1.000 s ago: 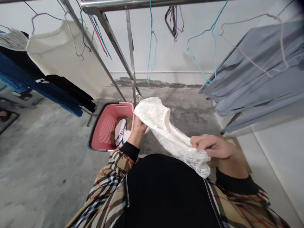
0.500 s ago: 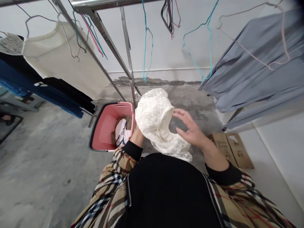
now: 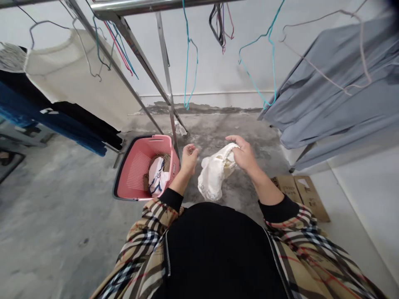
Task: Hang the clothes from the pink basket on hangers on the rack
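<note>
A cream-white lacy garment [image 3: 215, 172] hangs bunched in front of my body. My right hand [image 3: 245, 154] pinches its upper right edge between thumb and fingers, with the index finger stretched out above. The cloth droops down and to the left from that grip, and its full shape is folded away. To the left of the cloth, my left hand [image 3: 189, 158] is apart from it, its fingers loosely bent and holding nothing. Just left of that hand stands a pink laundry basket [image 3: 134, 166]; a white cloth with dark blue lines [image 3: 157, 176] and some brown cloth lie inside.
A metal rack [image 3: 137, 8] crosses the top, with turquoise hangers [image 3: 196, 62] dangling from it. A cream top [image 3: 75, 66] and dark clothes hang at left, a grey garment [image 3: 324, 79] at right. Flattened cardboard [image 3: 307, 193] lies on the concrete floor at right.
My left hand has come out from the garment and moved free of it. My right hand, open before, has closed on the edge. The garment has sunk lower and collapsed into a smaller bunch.
</note>
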Demonstrator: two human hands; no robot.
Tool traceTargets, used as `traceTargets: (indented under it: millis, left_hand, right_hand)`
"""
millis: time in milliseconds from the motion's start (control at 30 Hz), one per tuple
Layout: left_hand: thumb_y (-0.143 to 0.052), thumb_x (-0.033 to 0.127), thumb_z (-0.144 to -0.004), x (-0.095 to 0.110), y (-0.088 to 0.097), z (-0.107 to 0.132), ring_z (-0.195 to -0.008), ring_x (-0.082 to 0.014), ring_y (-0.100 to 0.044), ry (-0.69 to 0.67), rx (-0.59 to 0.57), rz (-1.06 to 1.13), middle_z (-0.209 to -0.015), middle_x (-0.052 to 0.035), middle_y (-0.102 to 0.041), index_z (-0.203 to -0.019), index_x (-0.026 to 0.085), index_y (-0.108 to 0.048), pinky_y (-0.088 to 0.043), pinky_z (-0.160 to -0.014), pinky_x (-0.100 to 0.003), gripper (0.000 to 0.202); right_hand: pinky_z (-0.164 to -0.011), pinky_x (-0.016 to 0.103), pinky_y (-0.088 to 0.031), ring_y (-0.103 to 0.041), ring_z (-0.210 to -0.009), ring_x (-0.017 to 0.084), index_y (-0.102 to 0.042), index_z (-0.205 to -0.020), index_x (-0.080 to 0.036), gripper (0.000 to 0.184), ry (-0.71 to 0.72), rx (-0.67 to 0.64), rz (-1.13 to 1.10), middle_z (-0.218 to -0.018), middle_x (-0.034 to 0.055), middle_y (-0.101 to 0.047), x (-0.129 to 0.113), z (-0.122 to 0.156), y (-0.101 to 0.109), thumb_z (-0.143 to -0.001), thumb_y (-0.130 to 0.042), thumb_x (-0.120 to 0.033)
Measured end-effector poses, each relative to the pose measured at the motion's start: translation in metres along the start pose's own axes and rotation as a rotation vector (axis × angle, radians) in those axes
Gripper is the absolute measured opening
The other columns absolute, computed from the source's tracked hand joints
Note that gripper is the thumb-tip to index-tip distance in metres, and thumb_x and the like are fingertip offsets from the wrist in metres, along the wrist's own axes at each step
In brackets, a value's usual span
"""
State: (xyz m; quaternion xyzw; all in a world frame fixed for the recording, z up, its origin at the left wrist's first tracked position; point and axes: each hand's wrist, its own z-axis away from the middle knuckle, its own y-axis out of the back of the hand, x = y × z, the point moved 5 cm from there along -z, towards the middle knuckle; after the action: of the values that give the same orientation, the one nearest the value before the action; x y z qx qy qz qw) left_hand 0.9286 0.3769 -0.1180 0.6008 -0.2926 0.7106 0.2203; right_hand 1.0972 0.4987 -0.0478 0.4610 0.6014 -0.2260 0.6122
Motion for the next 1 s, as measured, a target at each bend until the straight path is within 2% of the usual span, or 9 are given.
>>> traceTargets:
  millis: [67, 167, 267, 367, 467, 700, 800, 900, 1000]
  left_hand:
    - [-0.063, 0.035, -0.085, -0.002, 0.0, 0.01, -0.086, -0.0117, -0.054, -0.075, 0.046, -0.021, -0.091, -0.0012, -0.059, -0.101, 0.02, -0.056, -0.044, -0.081, -0.024, 0.023]
    - [-0.066, 0.039, -0.081, -0.014, -0.017, 0.035, -0.073, -0.0105, -0.052, -0.137, -0.114, -0.138, -0.083, 0.0014, -0.056, -0.093, 0.02, -0.053, -0.044, -0.071, -0.023, 0.026]
    - [-0.067, 0.041, -0.079, -0.03, -0.038, 0.057, -0.07, -0.0117, -0.054, -0.166, -0.289, -0.495, -0.088, 0.0002, -0.059, -0.097, 0.021, -0.052, -0.043, -0.066, -0.025, 0.03]
    - [-0.057, 0.031, -0.085, -0.037, -0.046, 0.063, -0.076, -0.0155, -0.058, -0.184, -0.281, -0.829, -0.095, -0.0017, -0.063, -0.106, 0.022, -0.052, -0.043, -0.07, -0.028, 0.023]
    - [-0.055, 0.019, -0.082, -0.034, -0.046, 0.057, -0.084, -0.0205, -0.06, -0.201, -0.273, -0.933, -0.097, -0.004, -0.065, -0.105, 0.024, -0.056, -0.043, -0.075, -0.033, 0.024]
    - [-0.051, 0.005, -0.077, -0.022, -0.005, 0.041, -0.112, -0.0314, -0.05, -0.234, -0.135, -1.068, -0.111, -0.011, -0.063, -0.091, 0.023, -0.065, -0.033, -0.097, -0.049, 0.026]
    - [-0.054, 0.006, -0.075, -0.016, 0.027, 0.036, -0.127, -0.0333, -0.038, -0.161, 0.05, -0.855, -0.128, -0.0112, -0.054, -0.1, 0.024, -0.065, -0.028, -0.103, -0.051, 0.032]
    - [-0.059, 0.013, -0.073, -0.015, 0.049, 0.031, -0.115, -0.028, -0.05, -0.034, 0.126, -0.546, -0.116, -0.0107, -0.058, -0.102, 0.02, -0.063, -0.039, -0.098, -0.041, 0.03]
    - [-0.057, 0.028, -0.078, -0.018, 0.052, 0.032, -0.079, -0.0187, -0.06, 0.078, 0.066, -0.401, -0.089, -0.0065, -0.062, -0.097, 0.015, -0.059, -0.049, -0.074, -0.03, 0.023]
  right_hand:
    - [-0.062, 0.026, -0.041, -0.053, -0.063, 0.014, -0.066, -0.093, -0.018, 0.044, -0.162, 0.006, -0.126, -0.074, 0.0003, -0.064, 0.014, 0.0, -0.005, -0.057, -0.042, -0.021]
    - [-0.049, 0.022, -0.033, -0.046, -0.049, 0.011, -0.064, -0.092, -0.019, 0.041, -0.376, -0.003, -0.356, -0.058, -0.0039, -0.055, 0.029, 0.007, -0.016, -0.057, -0.045, -0.025]
    - [-0.046, 0.021, -0.032, -0.045, -0.045, 0.01, -0.062, -0.089, -0.019, 0.038, -0.436, -0.011, -0.462, -0.053, -0.006, -0.052, 0.027, 0.017, -0.024, -0.055, -0.048, -0.025]
    - [-0.045, 0.021, -0.034, -0.048, -0.046, 0.01, -0.062, -0.089, -0.018, 0.037, -0.457, -0.065, -0.515, -0.053, -0.0056, -0.055, 0.021, 0.03, -0.031, -0.054, -0.051, -0.025]
    - [-0.046, 0.021, -0.037, -0.05, -0.048, 0.011, -0.062, -0.091, -0.018, 0.038, -0.478, -0.09, -0.579, -0.056, -0.0047, -0.059, 0.018, 0.04, -0.032, -0.055, -0.054, -0.025]
    - [-0.05, 0.023, -0.044, -0.054, -0.052, 0.012, -0.063, -0.092, -0.019, 0.037, -0.481, 0.078, -0.648, -0.064, -0.0037, -0.063, 0.018, 0.041, 0.009, -0.056, -0.064, -0.025]
    - [-0.05, 0.022, -0.043, -0.054, -0.052, 0.011, -0.063, -0.091, -0.019, 0.036, -0.482, 0.045, -0.605, -0.065, -0.0034, -0.064, 0.019, 0.042, 0.023, -0.056, -0.065, -0.025]
    - [-0.047, 0.022, -0.04, -0.052, -0.049, 0.011, -0.063, -0.091, -0.019, 0.035, -0.48, -0.079, -0.49, -0.063, -0.0032, -0.063, 0.029, 0.038, 0.028, -0.058, -0.065, -0.028]
    - [-0.05, 0.023, -0.04, -0.053, -0.052, 0.012, -0.065, -0.091, -0.017, 0.033, -0.421, -0.234, -0.231, -0.066, -0.0002, -0.063, 0.044, 0.025, 0.027, -0.062, -0.061, -0.031]
